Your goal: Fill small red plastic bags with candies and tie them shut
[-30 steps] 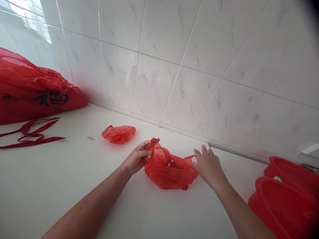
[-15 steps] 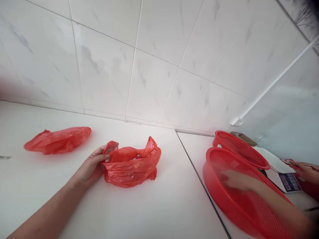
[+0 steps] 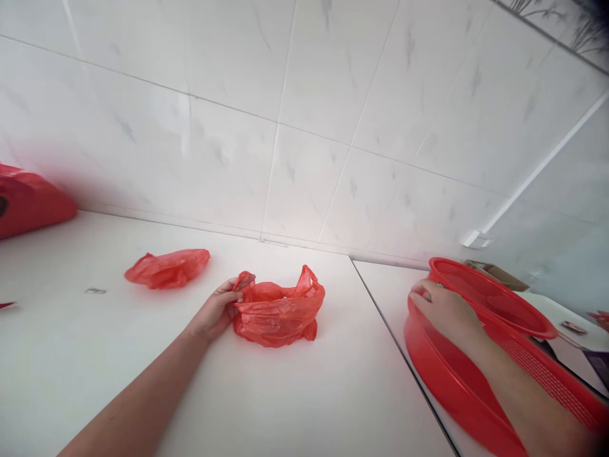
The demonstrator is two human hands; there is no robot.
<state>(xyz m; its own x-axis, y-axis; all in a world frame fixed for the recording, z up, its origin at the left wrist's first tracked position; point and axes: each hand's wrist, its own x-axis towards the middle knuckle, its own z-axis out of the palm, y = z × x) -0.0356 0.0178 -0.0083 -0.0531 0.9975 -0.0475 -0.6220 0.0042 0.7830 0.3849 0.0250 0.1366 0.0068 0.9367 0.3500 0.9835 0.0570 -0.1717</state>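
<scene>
In the head view, my left hand (image 3: 226, 303) pinches the upper left edge of a thin red plastic bag (image 3: 280, 320). The bag rests on the white table with its mouth spread open. My right hand (image 3: 440, 304) is over the near-left rim of a large red plastic basket (image 3: 442, 381). Its fingers are curled together, and whatever they hold is hidden. A second red plastic bag (image 3: 169, 268) lies bunched up on the table, left of the one I hold.
Behind the first basket stands another red basket (image 3: 495, 298). A cardboard box (image 3: 497, 276) and a white tray (image 3: 564, 317) are farther right, near a co-worker's hand (image 3: 603, 317). A larger red bag (image 3: 35, 200) sits far left. The tiled wall (image 3: 228, 165) bounds the table.
My right hand has risen from inside the basket to its rim. The view has swung left, bringing the large red bag in. My left hand still grips the bag's edge.
</scene>
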